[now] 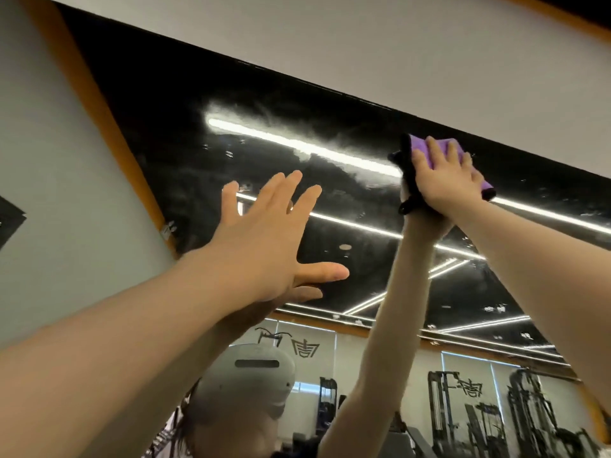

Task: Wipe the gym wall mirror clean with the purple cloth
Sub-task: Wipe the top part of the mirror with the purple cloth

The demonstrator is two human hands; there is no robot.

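Observation:
The wall mirror (pixel 205 173) fills the middle of the head view, its top edge running diagonally under a pale wall. Hazy smears and droplets show around the reflected ceiling light strips. My right hand (pixel 443 180) presses the folded purple cloth (pixel 426 148) flat against the glass just below the mirror's top edge, at the upper right. The cloth has a dark edge and is mostly covered by my fingers. My left hand (pixel 261 239) is raised with fingers spread, palm at or touching the glass to the left; it holds nothing.
A grey wall with an orange border (pixel 99 104) bounds the mirror on the left. The pale wall (pixel 396 51) lies above the mirror's top edge. The glass reflects my arms, a head-worn device and gym machines (pixel 469 414) at the bottom.

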